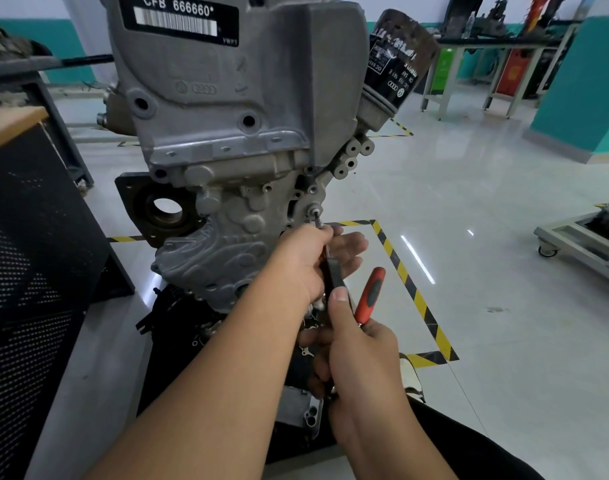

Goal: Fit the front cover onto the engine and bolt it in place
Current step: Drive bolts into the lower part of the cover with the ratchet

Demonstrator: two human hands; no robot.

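The left hand [308,258] grips the tool shaft [328,271] near its tip to steady it on the bolt [315,213], while the right hand [360,348] holds the red handle [369,293] to turn it.

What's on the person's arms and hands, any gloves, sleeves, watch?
Nothing is worn on either one. The left hand and right hand are bare, with no gloves, and no rings show. Both forearms are bare up to the bottom edge of the picture, with no sleeve, watch or wristband in view. Short, unpainted nails show on the right thumb.
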